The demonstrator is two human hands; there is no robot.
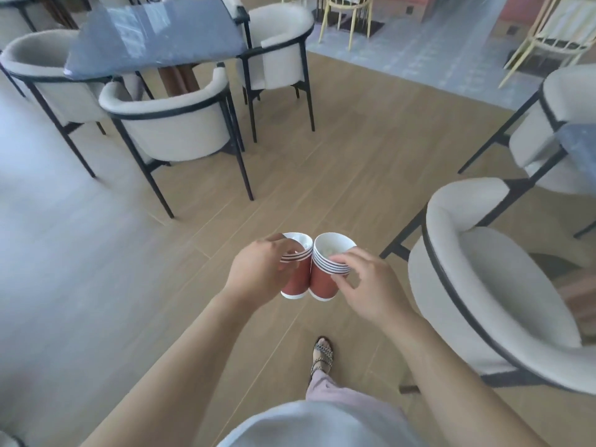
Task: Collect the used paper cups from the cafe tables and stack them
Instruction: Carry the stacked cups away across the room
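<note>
Two stacks of red paper cups are up in front of the person, side by side over the wooden floor [338,175], and by the look of it the job in hand is to marry them into one. The left hand [258,272] is closed around the left cup stack [295,279], fingers wrapped over the striped rims from the outside, thumb side hidden behind the cups. The right hand [371,285] grips the right cup stack [324,279] more lightly, fingertips pinching the layered white rims while the palm stands off to the right of the wall. The two stacks touch along their red sides, both upright with a slight lean, mouths open toward the camera. To do this well, I would say one stack wants lifting clear above the other, its base centred over the open mouth, then lowered straight so the rims nest without crumpling; a firm hold low on the receiving stack would keep it from tipping. Something pale seems to sit inside the cups, though I cannot tell what, so any dregs could spill if a stack tilts. A blue-topped cafe table [154,37] with cream armchairs stands well ahead to the left, and another cream armchair [490,285] sits just right of the hands. No loose cups show anywhere.
</note>
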